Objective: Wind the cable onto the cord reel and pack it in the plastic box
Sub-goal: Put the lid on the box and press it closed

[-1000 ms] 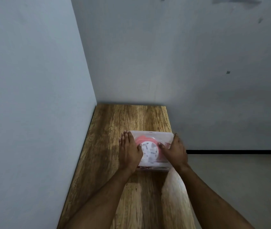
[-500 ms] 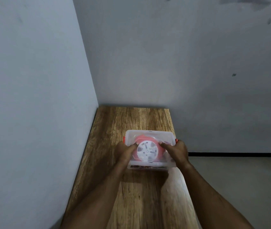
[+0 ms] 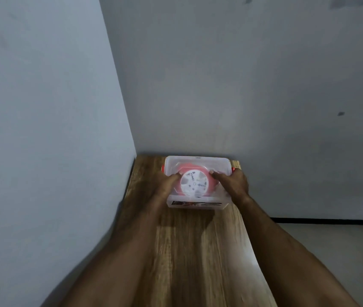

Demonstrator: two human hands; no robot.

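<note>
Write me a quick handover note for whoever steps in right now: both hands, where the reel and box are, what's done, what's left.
Left hand and right hand: each grips one side of the clear plastic box, thumbs on its lid.
Box: at the far end of the wooden table, near the wall.
Pink and white cord reel: inside the box, under the lid.
Done: reel packed, lid on.
Left: check the red side latches; blurred, can't tell if they are clipped. Then let go.

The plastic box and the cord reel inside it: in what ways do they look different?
The plastic box is clear and rectangular with rounded corners; the cord reel is round, pink at the rim with a white face. The box is larger and encloses the reel, which shows through the lid. The box carries red clips at its sides and a printed label on its near wall; the reel's face shows small dark marks. Both lie flat on the wooden table.
</note>
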